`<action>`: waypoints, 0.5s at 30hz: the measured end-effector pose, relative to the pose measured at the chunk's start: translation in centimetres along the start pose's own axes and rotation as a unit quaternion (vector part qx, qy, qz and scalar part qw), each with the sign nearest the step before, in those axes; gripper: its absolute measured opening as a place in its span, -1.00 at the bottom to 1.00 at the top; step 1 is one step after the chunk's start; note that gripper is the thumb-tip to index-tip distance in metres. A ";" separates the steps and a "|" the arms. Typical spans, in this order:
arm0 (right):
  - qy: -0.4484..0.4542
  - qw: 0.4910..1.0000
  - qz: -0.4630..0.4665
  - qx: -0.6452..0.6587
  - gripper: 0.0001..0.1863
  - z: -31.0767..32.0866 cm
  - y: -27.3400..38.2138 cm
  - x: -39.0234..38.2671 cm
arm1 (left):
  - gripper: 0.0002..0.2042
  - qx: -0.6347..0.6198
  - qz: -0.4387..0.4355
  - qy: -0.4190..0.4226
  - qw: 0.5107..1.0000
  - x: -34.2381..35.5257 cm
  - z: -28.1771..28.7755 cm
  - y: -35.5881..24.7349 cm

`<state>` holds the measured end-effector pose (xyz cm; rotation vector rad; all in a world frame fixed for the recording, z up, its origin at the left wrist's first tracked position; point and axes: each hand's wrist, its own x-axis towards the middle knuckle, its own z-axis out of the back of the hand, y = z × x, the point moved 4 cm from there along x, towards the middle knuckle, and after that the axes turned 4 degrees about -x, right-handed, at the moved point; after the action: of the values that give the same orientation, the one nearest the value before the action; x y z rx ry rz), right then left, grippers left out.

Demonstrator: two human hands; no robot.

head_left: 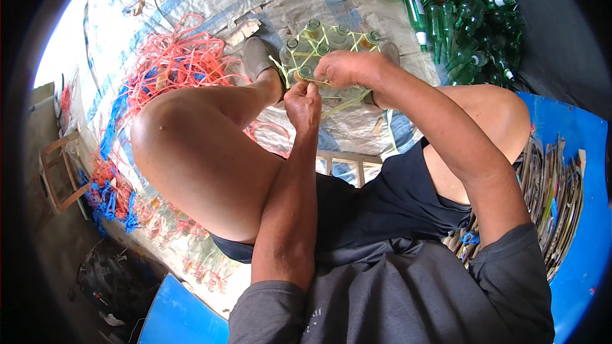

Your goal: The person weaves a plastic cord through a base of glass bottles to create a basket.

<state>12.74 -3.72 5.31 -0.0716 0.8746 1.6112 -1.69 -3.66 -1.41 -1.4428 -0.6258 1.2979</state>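
Note:
Several clear glass bottles (341, 39) stand upright in a cluster on the floor between my feet. Pale yellow-green plastic twine (331, 33) crosses between their necks and runs around the group. At the cluster's near side, my left hand (302, 106) has its fingers pinched together on the twine. Just above and to the right of it, my right hand (349, 68) is closed on the twine too, partly covering the bottles behind. A loose twine end sticks out at the cluster's left. The knot or crossing between my fingertips is too small to make out.
Tangled pink plastic twine (175, 67) lies left of my shoe (260, 56). Many green bottles (417, 16) are heaped at the far right. Flattened cardboard (561, 197) is stacked against a blue panel (590, 216) on the right. A wooden frame (62, 172) leans at the left.

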 end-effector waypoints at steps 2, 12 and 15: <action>-0.041 0.997 0.032 -0.057 -0.84 0.0 0.4 -0.3 | -0.77 0.003 -0.011 0.014 1.000 0.0 -0.1 -0.1; -0.146 0.949 0.024 -0.279 -0.92 1.7 3.6 -2.2 | -0.75 -0.037 -0.039 0.016 0.998 -0.1 -0.2 -0.6; -0.159 0.932 0.034 -0.325 -0.92 2.1 4.4 -2.4 | -0.70 -0.019 -0.043 0.026 0.999 0.1 0.1 -0.3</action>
<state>10.42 -4.38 10.17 -0.2387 0.0700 1.8554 -1.72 -3.40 -1.13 -1.4588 -0.6739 1.1844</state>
